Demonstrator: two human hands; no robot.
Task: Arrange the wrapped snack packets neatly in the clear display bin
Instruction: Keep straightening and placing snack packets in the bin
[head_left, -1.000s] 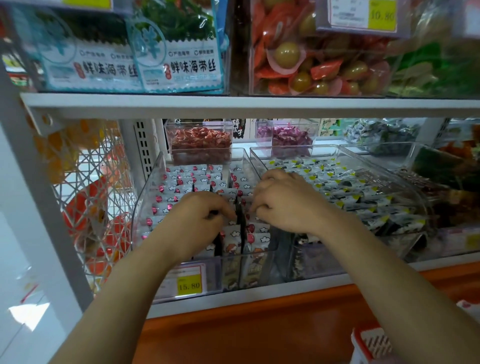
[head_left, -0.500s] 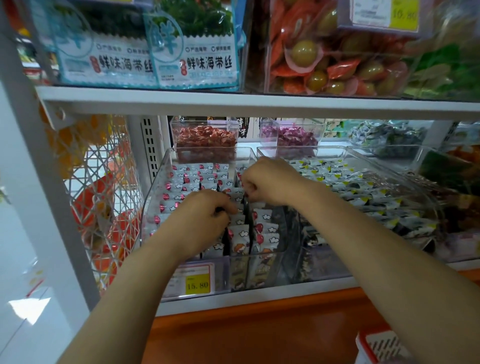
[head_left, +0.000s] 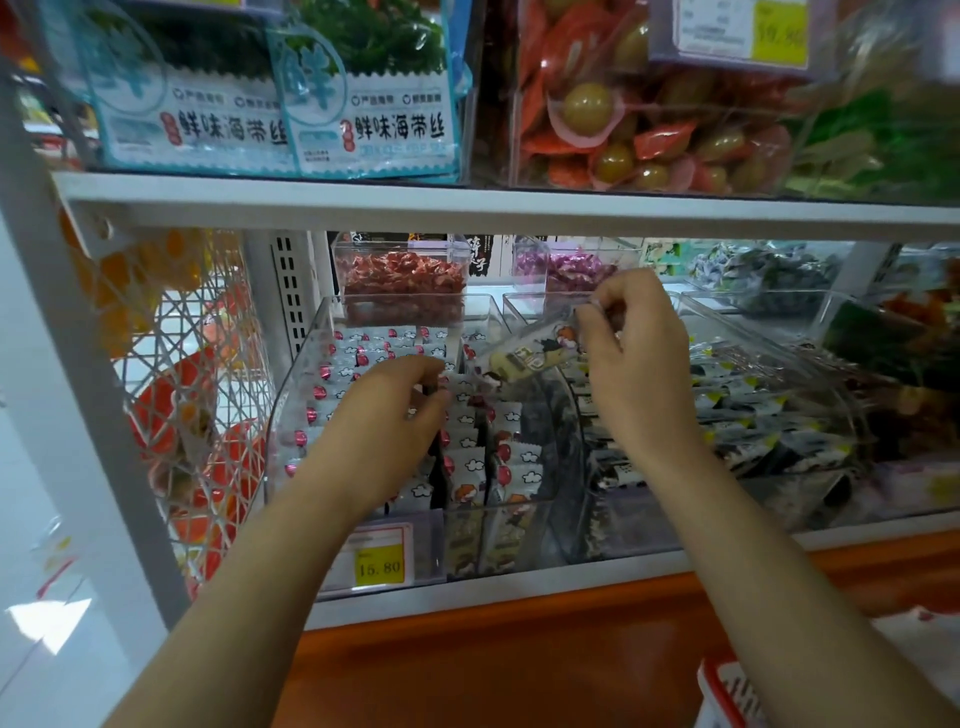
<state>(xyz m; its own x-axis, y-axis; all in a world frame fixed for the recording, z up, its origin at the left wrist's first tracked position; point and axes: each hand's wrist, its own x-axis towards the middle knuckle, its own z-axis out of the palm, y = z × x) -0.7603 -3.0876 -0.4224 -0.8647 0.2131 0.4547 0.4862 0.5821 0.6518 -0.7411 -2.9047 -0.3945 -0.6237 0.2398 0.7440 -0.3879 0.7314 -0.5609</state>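
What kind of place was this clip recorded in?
Probably a snack shop or supermarket aisle: a white shelf holds clear bins of wrapped packets, with a yellow price tag reading 15.80 on the front.

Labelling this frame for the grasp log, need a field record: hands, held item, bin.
left hand: in the clear plastic display bin, fingers curled into rows of white cloud-print packets; grip unclear
right hand: pinches one long cartoon-printed wrapped packet by its end, above the bin
packet pose: tilted, free end lower left
price label: yellow, reads 15.80, at bin front
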